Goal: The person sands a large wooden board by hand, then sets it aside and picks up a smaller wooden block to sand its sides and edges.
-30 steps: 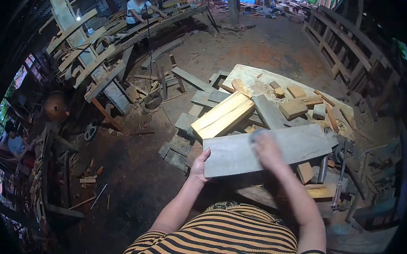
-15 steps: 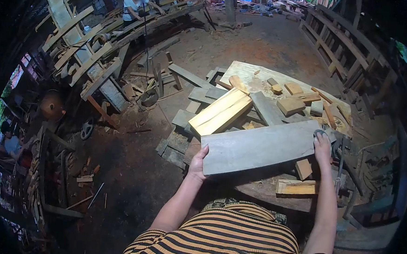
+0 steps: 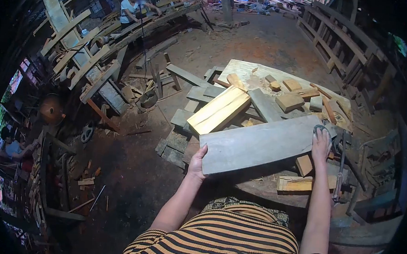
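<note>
A long, flat grey wooden board [image 3: 260, 143] lies across the front of the work surface, its near edge towards my body. My left hand [image 3: 197, 161] grips its left end, thumb on top and the fingers hidden beneath. My right hand [image 3: 321, 146] rests at the board's right end, with its fingers over a small dark pad [image 3: 319, 128]; the pad's exact kind is hard to make out. Just beyond the board lies a thick pale-yellow wood block [image 3: 219, 110]. Near my right forearm are a small wood block [image 3: 304, 165] and a yellowish offcut [image 3: 295, 184].
Several wood blocks and offcuts lie on a pale plywood sheet [image 3: 249, 69] beyond the board. A clamp-like metal bar [image 3: 340, 168] stands at the right. Stacked timber and a person [image 3: 133, 8] at a bench are at the far left; another person [image 3: 13, 148] is at the left edge.
My right hand has slid slightly away from my body with the pad, its fingers now straighter. My left hand keeps its grip on the board. The view has shifted a little.
</note>
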A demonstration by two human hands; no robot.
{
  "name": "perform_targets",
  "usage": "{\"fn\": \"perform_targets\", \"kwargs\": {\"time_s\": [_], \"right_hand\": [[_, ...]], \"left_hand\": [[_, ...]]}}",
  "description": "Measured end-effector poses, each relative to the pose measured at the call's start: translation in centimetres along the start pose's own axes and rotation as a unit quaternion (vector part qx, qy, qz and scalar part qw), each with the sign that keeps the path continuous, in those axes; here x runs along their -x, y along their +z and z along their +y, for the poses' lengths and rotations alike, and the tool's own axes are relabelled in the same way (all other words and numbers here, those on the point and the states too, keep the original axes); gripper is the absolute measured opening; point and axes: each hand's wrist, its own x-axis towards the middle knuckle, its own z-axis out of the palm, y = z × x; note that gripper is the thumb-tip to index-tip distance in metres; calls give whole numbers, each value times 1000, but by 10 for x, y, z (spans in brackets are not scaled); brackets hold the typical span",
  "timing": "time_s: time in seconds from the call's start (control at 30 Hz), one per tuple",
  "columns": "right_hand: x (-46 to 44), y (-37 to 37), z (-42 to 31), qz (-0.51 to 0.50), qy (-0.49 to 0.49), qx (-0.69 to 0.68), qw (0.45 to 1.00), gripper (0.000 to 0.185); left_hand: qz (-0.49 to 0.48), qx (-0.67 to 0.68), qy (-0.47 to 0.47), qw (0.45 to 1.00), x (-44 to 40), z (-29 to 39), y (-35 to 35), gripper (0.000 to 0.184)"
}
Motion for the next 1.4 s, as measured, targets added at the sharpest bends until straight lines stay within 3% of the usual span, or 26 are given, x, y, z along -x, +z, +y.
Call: {"fn": "perform_targets", "kwargs": {"time_s": [0.47, 0.57, 0.6, 0.67, 0.73, 0.83, 0.93, 1.03, 1.17, 1.27, 1.37, 1.4], "right_hand": [[11, -7, -17, -58, 0, -27, 998, 44], [61, -5, -72, -48, -149, -23, 987, 37], [82, -12, -105, -57, -187, -86, 977, 30], [128, -24, -160, -115, -305, -122, 938, 27], [168, -24, -192, -71, -437, -154, 883, 31], [179, -21, -199, -103, -482, -180, 851, 39], [138, -13, -158, -101, -419, -166, 887, 37], [76, -9, -82, -48, -263, -97, 959, 39], [15, -13, -6, -29, -51, -32, 998, 41], [24, -24, -35, -44, -22, -23, 999, 41], [51, -12, -78, -76, -137, -19, 987, 40], [66, -3, -93, -74, -167, -78, 980, 40]], "left_hand": [[15, -26, 13, 999, 0, 1, 3, 43], [13, -19, 9, 1000, 0, 1, 4, 43], [12, -20, 8, 1000, 0, 1, 4, 43], [12, -23, 5, 1000, -2, 1, 1, 43], [-8, -19, -12, 1000, -5, 3, -3, 43], [-9, -17, -18, 1000, -3, 3, -3, 44], [13, -28, 4, 1000, 0, 2, 3, 45], [18, -24, 11, 999, -1, 3, 3, 45], [18, -19, 3, 1000, -2, 3, 1, 45], [14, -15, 8, 1000, -1, 1, -1, 45], [23, -19, 6, 1000, 0, 1, 0, 45], [25, -20, 6, 999, 0, 1, 0, 45]]}}
